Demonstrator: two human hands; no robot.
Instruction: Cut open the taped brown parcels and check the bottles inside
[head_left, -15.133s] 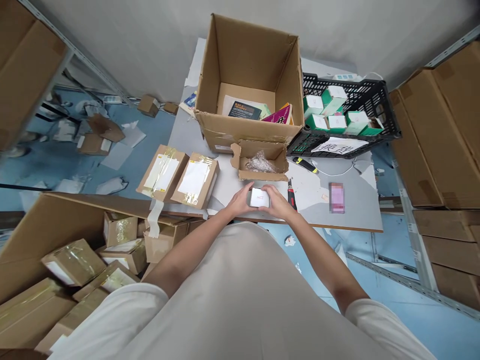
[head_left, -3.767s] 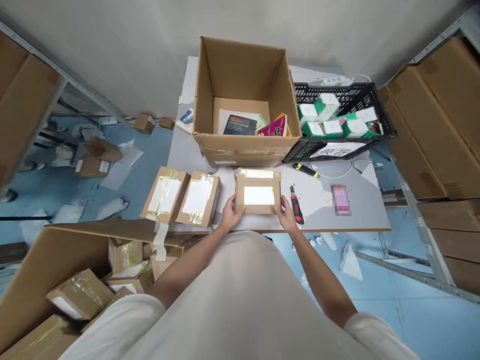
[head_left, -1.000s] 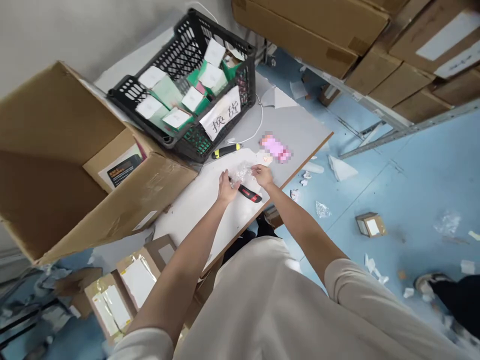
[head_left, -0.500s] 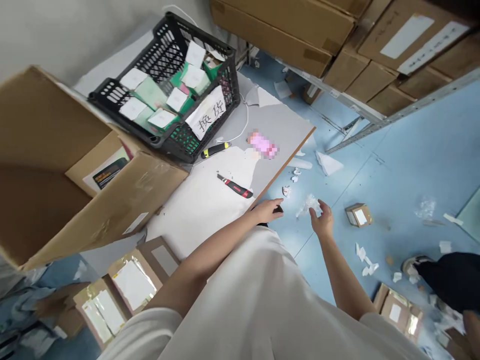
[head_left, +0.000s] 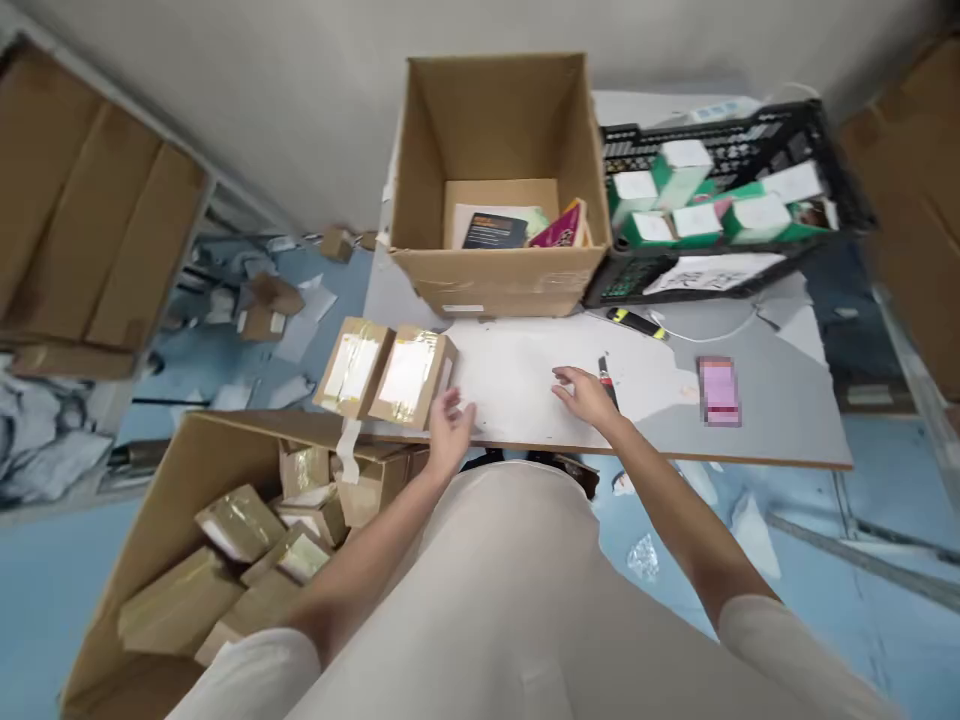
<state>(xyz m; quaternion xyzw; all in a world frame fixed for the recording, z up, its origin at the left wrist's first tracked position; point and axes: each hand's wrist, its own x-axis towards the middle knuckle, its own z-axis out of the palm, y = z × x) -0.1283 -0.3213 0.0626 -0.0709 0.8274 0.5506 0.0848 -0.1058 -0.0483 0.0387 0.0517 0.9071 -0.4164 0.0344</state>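
Observation:
My left hand (head_left: 451, 432) is open, its fingers apart, at the near right corner of a small taped cardboard box (head_left: 407, 375). Whether it touches that box I cannot tell. A second taped cardboard box (head_left: 353, 368) sits right beside the first on the table's left end. Over the white tabletop (head_left: 510, 370), my right hand (head_left: 586, 394) holds nothing and its fingers are spread. Just beside it lies a red and black utility knife (head_left: 606, 378), partly hidden by the hand.
A large open carton (head_left: 499, 280) with booklets inside stands at the back. Right of it is a black crate (head_left: 619, 290) of green and white boxes. A yellow and black cutter (head_left: 637, 322) lies before the crate. Lower left, a big carton (head_left: 127, 560) holds several taped boxes.
My view has swung left from the floor to face the table squarely. Both hands have come from beyond the table's edge to over the tabletop, still without anything visible held.

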